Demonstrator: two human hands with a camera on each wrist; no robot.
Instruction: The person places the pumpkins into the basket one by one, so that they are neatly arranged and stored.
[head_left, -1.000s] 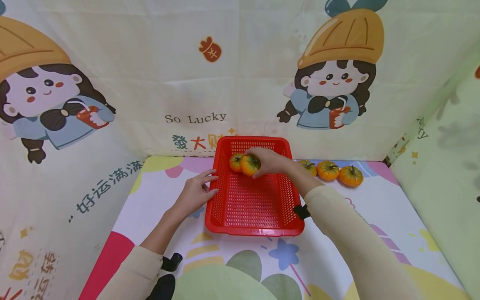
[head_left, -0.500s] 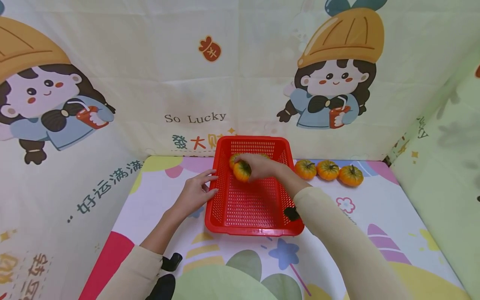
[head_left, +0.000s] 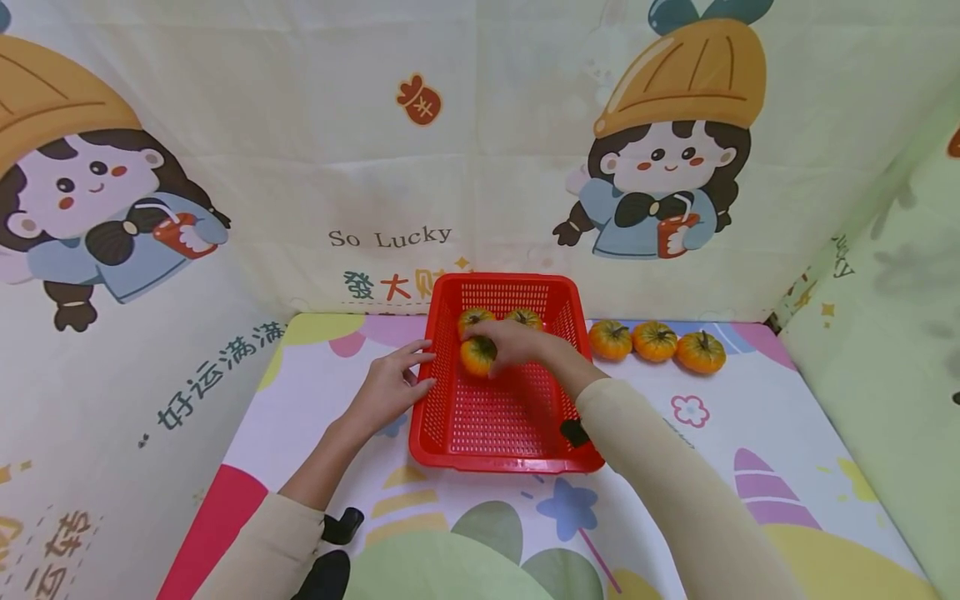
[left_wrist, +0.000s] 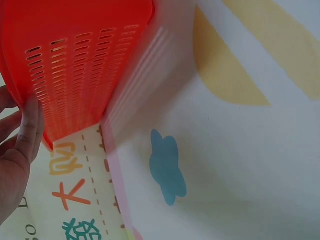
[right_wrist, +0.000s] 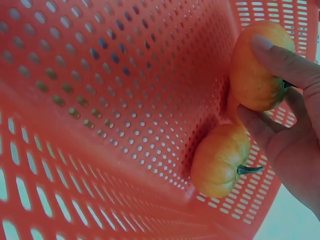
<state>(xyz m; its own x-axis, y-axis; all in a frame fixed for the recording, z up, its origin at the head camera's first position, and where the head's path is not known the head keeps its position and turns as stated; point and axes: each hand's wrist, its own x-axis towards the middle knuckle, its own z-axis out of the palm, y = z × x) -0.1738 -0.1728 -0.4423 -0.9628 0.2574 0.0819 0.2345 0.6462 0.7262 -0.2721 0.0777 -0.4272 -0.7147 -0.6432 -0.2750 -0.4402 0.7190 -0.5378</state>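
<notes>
In the head view, my right hand [head_left: 512, 343] grips a small orange pumpkin [head_left: 477, 357] inside the red plastic basket [head_left: 504, 463]. The right wrist view shows the thumb and fingers around this pumpkin [right_wrist: 260, 65], low over the perforated bottom; whether it touches the bottom I cannot tell. Two more pumpkins sit at the basket's far end, one at the left [head_left: 476, 317] and one at the right [head_left: 525, 317]. My left hand [head_left: 384, 386] touches the basket's left rim with extended fingers. In the left wrist view those fingers [left_wrist: 31, 125] lie against the rim.
To the basket's right, three more pumpkins stand in a row on the patterned tablecloth: a near one [head_left: 611, 339], a middle one [head_left: 656, 341] and an outer one [head_left: 701, 352]. A printed cloth wall [head_left: 510, 167] rises directly behind the basket.
My right hand has brought the gripped pumpkin leftward and nearer to me within the basket. The far-right pumpkin inside now shows from behind the hand. My left hand stays at the rim.
</notes>
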